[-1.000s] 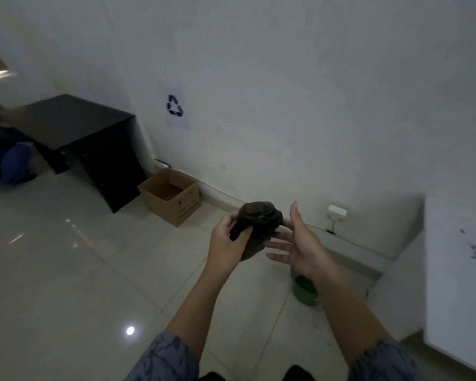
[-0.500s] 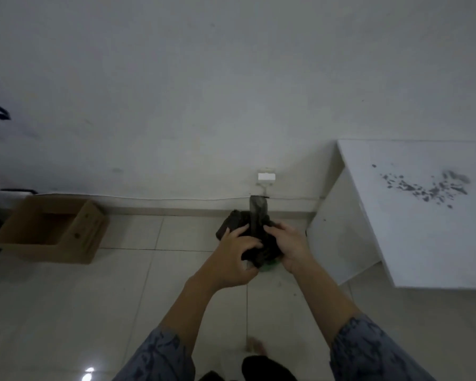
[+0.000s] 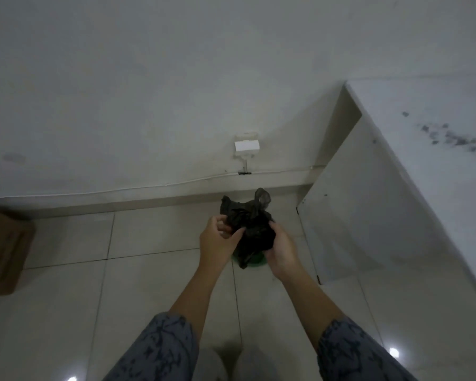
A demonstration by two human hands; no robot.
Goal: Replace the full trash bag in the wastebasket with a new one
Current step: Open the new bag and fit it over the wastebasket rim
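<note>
Left hand [image 3: 217, 240] and right hand [image 3: 282, 250] each grip the crumpled black bag [image 3: 252, 225]; green wastebasket [image 3: 254, 262] below.

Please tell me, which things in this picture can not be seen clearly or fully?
- Green wastebasket, head view: mostly hidden behind the black trash bag and both hands; whether it has a liner cannot be told.
- Right hand fingers: hidden behind the bag.
- Left hand fingertips: partly buried in the bag's folds.
- Cardboard box: cut off by the left edge.
- White table: cut off by the right edge.
</note>
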